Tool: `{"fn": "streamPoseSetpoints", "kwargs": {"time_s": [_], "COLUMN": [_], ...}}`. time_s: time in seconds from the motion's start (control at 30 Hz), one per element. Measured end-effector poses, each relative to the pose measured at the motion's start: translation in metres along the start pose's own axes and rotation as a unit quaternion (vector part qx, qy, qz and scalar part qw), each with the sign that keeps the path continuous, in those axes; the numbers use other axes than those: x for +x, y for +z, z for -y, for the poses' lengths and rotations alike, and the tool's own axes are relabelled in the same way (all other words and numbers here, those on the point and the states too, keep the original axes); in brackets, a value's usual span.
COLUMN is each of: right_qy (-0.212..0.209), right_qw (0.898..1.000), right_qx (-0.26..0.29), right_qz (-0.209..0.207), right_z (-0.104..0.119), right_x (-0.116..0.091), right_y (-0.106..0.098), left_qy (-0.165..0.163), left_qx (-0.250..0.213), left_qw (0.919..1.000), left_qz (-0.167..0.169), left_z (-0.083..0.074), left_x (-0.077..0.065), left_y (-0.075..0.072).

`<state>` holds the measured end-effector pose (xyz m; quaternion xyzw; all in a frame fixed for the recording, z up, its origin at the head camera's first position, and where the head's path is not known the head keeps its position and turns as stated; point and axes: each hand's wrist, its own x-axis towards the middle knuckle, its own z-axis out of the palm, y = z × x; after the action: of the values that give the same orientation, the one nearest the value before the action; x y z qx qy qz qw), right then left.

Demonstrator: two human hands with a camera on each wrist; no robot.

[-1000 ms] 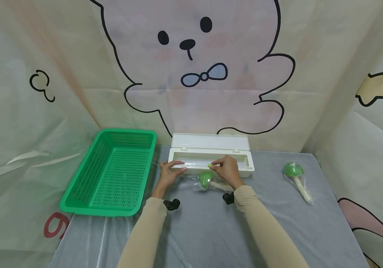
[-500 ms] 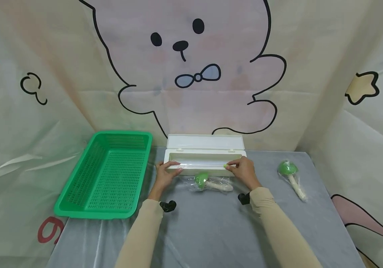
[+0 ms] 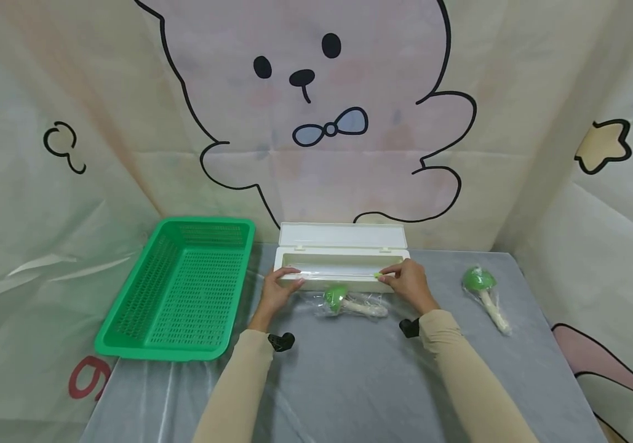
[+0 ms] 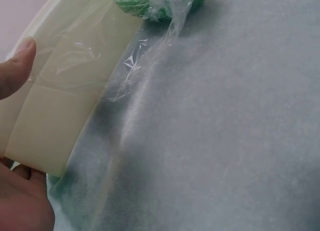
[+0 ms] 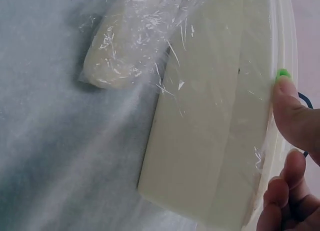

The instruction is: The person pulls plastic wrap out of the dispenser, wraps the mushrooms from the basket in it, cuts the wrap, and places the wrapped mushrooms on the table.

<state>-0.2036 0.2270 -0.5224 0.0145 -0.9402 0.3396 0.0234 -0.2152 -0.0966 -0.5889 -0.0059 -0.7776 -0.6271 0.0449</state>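
Observation:
A white plastic wrap dispenser point(image 3: 344, 285) lies crosswise on the table with its lid point(image 3: 342, 235) raised at the back. At its left end my left hand point(image 3: 276, 294) grips the front wall; thumb and fingers lie apart on it in the left wrist view. Near the right end of the front rail, my right hand point(image 3: 413, 286) pinches a small green slide cutter point(image 5: 283, 73), its thumb against the cutter. Clear film point(image 5: 200, 91) hangs over the dispenser's front. Just before the dispenser lies a plastic-wrapped toy mushroom point(image 3: 336, 298) with a green cap and pale stem.
A green perforated basket point(image 3: 107, 329) stands to the left. Another wrapped green-capped mushroom point(image 3: 480, 280) lies at the table's right. Grey cloth covers the table point(image 3: 349, 381), and a printed curtain point(image 3: 382, 178) hangs right behind the dispenser.
My right hand has slid the green cutter rightward along the rail, from near the middle to near the right end, uncovering the mushroom's stem. My left hand has stayed at the left end.

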Motion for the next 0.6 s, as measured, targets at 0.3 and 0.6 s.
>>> {"fn": "streamPoseSetpoints", "kwargs": {"time_s": [0.3,0.6], "right_qy": [-0.019,0.09], "right_qw": [0.998,0.981], "right_qx": [0.016,0.021], "right_qz": [-0.063,-0.172], "right_z": [-0.004,-0.008], "right_x": [-0.01,-0.014], "right_y": [0.01,0.028], "left_qy": [0.0,0.003], "left_qx": [-0.014,-0.01], "left_qw": [0.9999,0.9999], "left_qz": [-0.005,-0.012], "left_z": [-0.001,0.002], "left_x": [-0.001,0.0], "left_y": [0.003,0.004]}}
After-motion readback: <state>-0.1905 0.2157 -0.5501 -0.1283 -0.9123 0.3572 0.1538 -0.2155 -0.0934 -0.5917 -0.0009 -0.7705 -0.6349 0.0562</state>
